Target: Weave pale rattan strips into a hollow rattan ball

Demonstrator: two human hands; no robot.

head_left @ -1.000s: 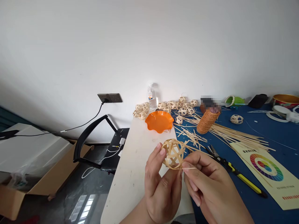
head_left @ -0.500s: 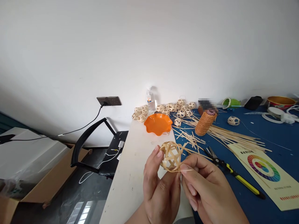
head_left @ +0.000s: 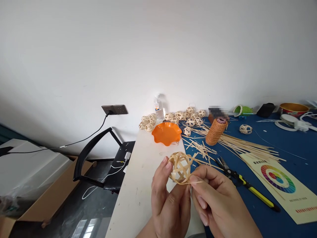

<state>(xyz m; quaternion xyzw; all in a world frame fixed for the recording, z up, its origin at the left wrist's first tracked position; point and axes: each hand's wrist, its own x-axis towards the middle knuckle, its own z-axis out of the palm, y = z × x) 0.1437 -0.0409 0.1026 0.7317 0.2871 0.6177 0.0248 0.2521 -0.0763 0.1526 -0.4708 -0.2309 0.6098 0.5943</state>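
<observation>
An openwork ball woven from pale bamboo strips [head_left: 180, 168] is held above the near edge of the table. My left hand [head_left: 169, 206] cups it from the left and below, fingers closed around its side. At the ball's lower right, my right hand [head_left: 218, 198] pinches a thin loose strip end [head_left: 196, 182] between thumb and forefinger. Another short strip end sticks out at the ball's upper right. Beyond the ball lies an orange wavy-rimmed dish [head_left: 166, 134]. My fingers hide the ball's underside.
Several finished-looking woven balls [head_left: 190, 122] lie by the wall near a water bottle [head_left: 158, 108]. Loose strips [head_left: 247, 147], a twine spool [head_left: 216, 132], yellow-black shears [head_left: 247, 186] and a colour-wheel card [head_left: 278, 178] cover the blue mat. A black chair [head_left: 119, 165] stands left.
The camera view has shifted slightly. Both hands keep the same hold on the ball and strip, with hardly any visible movement.
</observation>
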